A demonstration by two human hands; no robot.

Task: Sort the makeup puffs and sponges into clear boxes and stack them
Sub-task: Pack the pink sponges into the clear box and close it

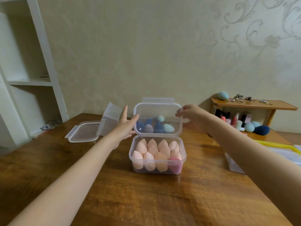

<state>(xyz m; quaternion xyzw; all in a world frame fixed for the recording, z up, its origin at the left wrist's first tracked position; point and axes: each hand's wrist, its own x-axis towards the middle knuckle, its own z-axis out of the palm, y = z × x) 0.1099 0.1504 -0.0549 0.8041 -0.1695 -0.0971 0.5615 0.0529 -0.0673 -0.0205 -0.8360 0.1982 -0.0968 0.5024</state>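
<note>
a clear box (pixel 157 167) of peach sponges (pixel 151 151) and one pink sponge (pixel 175 163) sits mid-table (pixel 146 201). its lid (pixel 157 119) stands upright at the back edge, and blue sponges (pixel 154 126) show through it. the left hand (pixel 126 123) lies flat with straight fingers against the lid's left edge; the right hand (pixel 189 112) pinches its upper right corner. another lid (pixel 83 132) lies flat to the left
</note>
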